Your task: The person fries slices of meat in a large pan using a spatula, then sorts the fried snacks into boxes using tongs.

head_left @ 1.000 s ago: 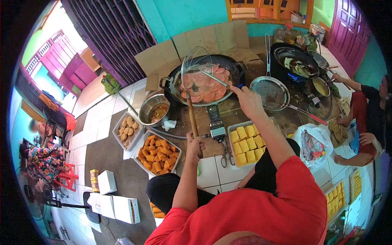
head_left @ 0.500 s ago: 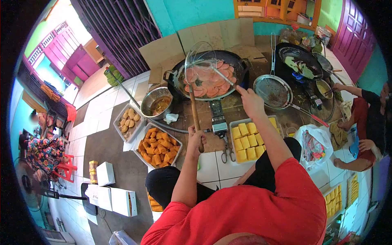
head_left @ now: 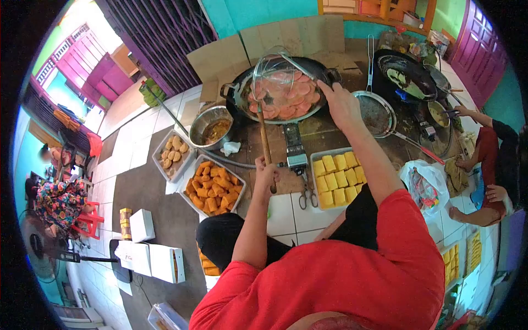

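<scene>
My left hand (head_left: 266, 172) is closed round the wooden handle (head_left: 264, 137) of a long utensil whose head reaches into the wok. In my right hand (head_left: 341, 104) is the handle of a wire strainer (head_left: 275, 69), tilted over the left half of the wok. The large wok (head_left: 234, 102) holds many pinkish-orange round slices (head_left: 294, 99) in oil. Below it stands the stove's control part (head_left: 297, 160). A tray of yellow blocks (head_left: 335, 181) lies right of my left hand, and a tub of orange-brown fried pieces (head_left: 212, 190) lies left of it.
A metal bowl (head_left: 212, 129) and a tub of round brown pieces (head_left: 173, 157) are at the left. To the right are a flat strainer (head_left: 377, 113), a second wok (head_left: 404, 77), a plastic bag (head_left: 423, 187) and a co-worker's arms (head_left: 481, 217). Another person (head_left: 60, 203) sits far left.
My right hand has moved slightly right and up the view, and the wire strainer's handle now slants higher over the wok. My left hand has shifted a little up and right.
</scene>
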`<control>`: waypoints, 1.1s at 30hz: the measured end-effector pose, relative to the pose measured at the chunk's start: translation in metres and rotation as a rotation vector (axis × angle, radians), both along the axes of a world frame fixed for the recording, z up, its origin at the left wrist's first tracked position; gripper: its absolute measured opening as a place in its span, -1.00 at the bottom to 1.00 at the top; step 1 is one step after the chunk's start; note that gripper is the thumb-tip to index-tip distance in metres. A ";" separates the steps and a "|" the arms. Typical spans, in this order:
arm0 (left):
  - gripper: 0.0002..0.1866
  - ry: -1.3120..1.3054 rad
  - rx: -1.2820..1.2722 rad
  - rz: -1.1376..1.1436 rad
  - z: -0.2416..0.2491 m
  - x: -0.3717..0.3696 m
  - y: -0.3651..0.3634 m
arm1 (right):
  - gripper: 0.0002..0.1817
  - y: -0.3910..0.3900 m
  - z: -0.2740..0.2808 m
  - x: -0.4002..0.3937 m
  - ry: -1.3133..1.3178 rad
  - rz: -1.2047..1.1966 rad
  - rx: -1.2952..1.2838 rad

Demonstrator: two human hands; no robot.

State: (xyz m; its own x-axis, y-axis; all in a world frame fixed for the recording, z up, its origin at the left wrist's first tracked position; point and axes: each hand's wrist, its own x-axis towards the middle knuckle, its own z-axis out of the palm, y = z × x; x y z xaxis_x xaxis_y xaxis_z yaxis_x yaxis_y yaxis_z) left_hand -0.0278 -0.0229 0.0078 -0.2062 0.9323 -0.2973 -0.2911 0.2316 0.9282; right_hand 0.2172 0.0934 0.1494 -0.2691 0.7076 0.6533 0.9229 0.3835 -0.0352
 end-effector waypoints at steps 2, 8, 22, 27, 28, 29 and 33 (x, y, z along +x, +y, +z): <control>-0.56 -0.044 -0.018 -0.003 -0.005 -0.003 0.004 | -0.49 -0.001 -0.003 0.002 -0.051 0.073 -0.023; -0.45 0.111 0.021 0.059 0.009 -0.003 0.001 | -0.53 -0.021 -0.043 0.022 0.010 -0.022 -0.288; -0.89 -1.098 0.265 0.092 0.012 -0.064 0.006 | -0.48 -0.011 -0.151 0.089 1.416 0.066 -0.788; -0.88 -1.347 0.447 0.141 -0.001 -0.098 0.027 | -0.47 -0.005 -0.157 0.093 1.255 0.039 -0.671; -0.88 -1.367 0.450 0.142 -0.004 -0.105 0.032 | -0.47 0.002 -0.171 0.093 1.202 0.058 -0.612; -0.88 -1.389 0.454 0.145 -0.007 -0.112 0.037 | -0.48 0.007 -0.183 0.097 1.145 0.076 -0.557; -0.88 -1.391 0.507 0.157 -0.031 -0.130 0.057 | -0.55 -0.014 -0.139 0.080 0.739 -0.088 -0.575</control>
